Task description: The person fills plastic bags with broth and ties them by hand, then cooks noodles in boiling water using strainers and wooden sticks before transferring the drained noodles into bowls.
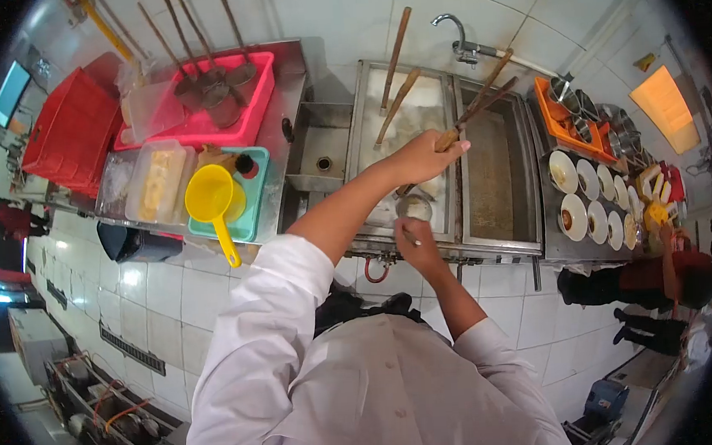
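My left hand reaches over the steaming vat and is closed round the wooden handle of a strainer. The strainer's small round basket appears to hang at the vat's near edge, with something pale inside. Right beside it, my right hand is closed on a thin metal utensil, perhaps a spoon; its far end is hidden. Two other wooden handles lean out of the foamy, pale water. More long handles cross the divider beyond my left hand.
A second vat of murky liquid adjoins on the right. Past it are several white bowls and an orange crate. To the left are a small sink, a yellow dipper and a pink tray. A co-worker stands far right.
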`<state>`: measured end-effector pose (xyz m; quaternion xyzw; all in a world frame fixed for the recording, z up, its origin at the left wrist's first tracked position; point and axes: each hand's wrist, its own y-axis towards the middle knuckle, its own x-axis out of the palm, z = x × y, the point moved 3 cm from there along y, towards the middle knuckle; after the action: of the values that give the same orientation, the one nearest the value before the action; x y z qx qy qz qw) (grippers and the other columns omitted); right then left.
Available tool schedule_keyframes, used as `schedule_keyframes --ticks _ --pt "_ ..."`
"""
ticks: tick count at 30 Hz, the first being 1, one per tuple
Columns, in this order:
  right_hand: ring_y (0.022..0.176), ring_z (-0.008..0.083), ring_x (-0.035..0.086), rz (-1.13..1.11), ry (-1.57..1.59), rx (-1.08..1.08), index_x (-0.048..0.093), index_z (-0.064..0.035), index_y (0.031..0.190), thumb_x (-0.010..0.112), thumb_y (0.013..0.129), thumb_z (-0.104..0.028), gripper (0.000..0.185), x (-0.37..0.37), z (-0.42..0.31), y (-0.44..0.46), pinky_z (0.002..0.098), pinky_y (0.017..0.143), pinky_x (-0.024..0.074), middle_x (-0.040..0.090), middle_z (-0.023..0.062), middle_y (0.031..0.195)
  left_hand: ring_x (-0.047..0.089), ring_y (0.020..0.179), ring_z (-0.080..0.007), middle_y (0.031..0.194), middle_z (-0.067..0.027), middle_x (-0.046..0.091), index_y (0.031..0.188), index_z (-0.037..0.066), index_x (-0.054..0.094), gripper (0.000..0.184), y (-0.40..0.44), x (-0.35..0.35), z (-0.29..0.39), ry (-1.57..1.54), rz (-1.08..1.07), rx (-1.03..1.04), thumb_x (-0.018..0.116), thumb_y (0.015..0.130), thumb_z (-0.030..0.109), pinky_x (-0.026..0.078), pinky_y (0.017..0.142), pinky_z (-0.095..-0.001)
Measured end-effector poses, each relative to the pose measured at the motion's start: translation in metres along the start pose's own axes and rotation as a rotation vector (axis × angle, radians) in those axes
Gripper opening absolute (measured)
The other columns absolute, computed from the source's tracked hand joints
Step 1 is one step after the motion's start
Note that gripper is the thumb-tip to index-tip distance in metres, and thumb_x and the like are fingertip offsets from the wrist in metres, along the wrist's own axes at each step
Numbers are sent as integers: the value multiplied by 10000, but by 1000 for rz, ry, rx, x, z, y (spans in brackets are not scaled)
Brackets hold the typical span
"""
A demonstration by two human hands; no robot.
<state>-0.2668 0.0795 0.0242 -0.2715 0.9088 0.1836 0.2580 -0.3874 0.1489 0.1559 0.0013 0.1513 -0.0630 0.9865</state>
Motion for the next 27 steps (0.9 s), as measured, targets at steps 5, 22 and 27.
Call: schedule_keyframes --ticks 5,22,27 --pt "637 115 589 72 39 254 649 28 933 491 926 -137 229 21 27 1 292 625 493 635 84 698 376 509 -98 529 24 393 631 72 451 507 -7 1 0 15 -29 16 535 924 478 343 494 -305" --pt "700 132 632 388 222 387 659 13 954 512 923 -172 238 -132 5 -39 277 628 488 667 106 736 364 532 -106 549 8 398 606 31 458 536 -35 4 -34 -103 199 10 521 946 441 324 502 -296" --pt "600 147 584 306 -68 44 657 15 935 516 892 -144 216 -89 100 55 294 561 457 622 100 666 381 528 -112 536 -16 414 544 6 402 573 -81 12 -36 -13 250 51 498 962 386 330 510 -301"
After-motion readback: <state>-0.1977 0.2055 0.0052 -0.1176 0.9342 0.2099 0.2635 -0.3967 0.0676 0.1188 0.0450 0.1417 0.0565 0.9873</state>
